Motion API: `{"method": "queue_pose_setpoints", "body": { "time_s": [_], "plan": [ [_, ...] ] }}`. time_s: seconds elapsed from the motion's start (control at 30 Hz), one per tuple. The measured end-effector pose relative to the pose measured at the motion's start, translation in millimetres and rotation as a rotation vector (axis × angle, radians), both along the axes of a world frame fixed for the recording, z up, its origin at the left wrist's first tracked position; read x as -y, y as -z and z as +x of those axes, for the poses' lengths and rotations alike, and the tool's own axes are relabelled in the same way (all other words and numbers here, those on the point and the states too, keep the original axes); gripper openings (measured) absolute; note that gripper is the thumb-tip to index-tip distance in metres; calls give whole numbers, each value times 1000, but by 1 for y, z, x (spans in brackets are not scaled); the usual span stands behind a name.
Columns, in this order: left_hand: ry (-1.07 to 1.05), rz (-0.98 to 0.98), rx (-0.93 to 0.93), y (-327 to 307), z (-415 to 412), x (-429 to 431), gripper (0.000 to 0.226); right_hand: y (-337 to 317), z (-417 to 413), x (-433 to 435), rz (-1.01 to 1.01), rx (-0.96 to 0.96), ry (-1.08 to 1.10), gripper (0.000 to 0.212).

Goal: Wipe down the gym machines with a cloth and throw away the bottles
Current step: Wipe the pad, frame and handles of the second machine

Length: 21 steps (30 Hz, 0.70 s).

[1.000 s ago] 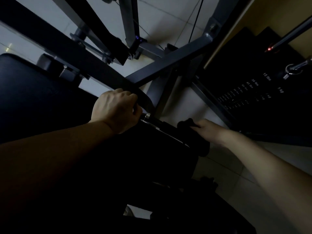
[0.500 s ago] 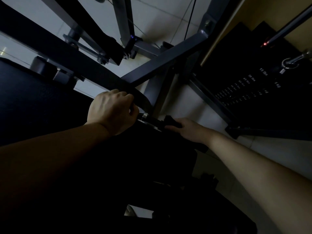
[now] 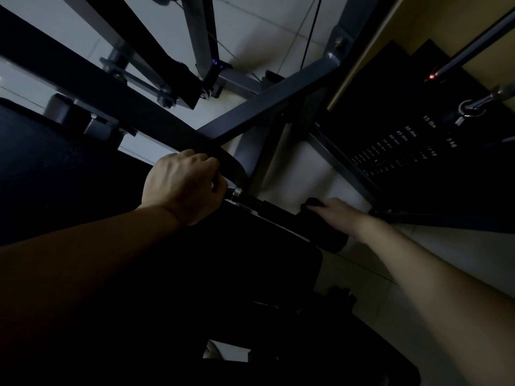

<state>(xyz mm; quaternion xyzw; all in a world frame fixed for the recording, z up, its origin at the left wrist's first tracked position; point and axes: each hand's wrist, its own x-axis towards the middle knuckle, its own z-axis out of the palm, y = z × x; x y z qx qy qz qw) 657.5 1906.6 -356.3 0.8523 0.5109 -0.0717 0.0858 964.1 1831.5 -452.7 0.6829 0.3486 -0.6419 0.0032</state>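
- The gym machine's grey frame (image 3: 267,107) crosses the dim view, with its weight stack (image 3: 404,146) at right.
- The left hand (image 3: 184,188) is fisted tight round a black handle bar (image 3: 250,201).
- The right hand (image 3: 334,215), fingers curled over the dark cloth (image 3: 312,203), holds it against the padded roller (image 3: 331,238).

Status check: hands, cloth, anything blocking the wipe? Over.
Left hand grips machine bar. Right hand holds dark cloth against black roller pad. No bottles in view. Nothing in the way.
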Motion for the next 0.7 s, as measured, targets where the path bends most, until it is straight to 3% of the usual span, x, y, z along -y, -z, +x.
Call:
{"method": "queue_pose_setpoints", "body": {
  "time_s": [0.07,0.17,0.33,0.5,0.57,0.7],
  "plan": [
    [-1,-10,-6,0,0,0,27,-5,-14,0,-67,-66,-70,25],
    [6,-14,-12,1,0,-1,26,-2,-24,-2,-129,-172,29,37],
    [3,-34,-11,2,1,-1,33,23,-36,1,-4,64,-79,42],
    [-2,-59,20,4,-1,-2,39,23,-31,3,7,230,420,47],
    [-7,-61,23,3,-1,-1,40,16,-39,-7,9,175,493,52],
    [-13,-37,7,0,0,0,36,-11,-71,-48,204,-30,424,47]
  ]
}}
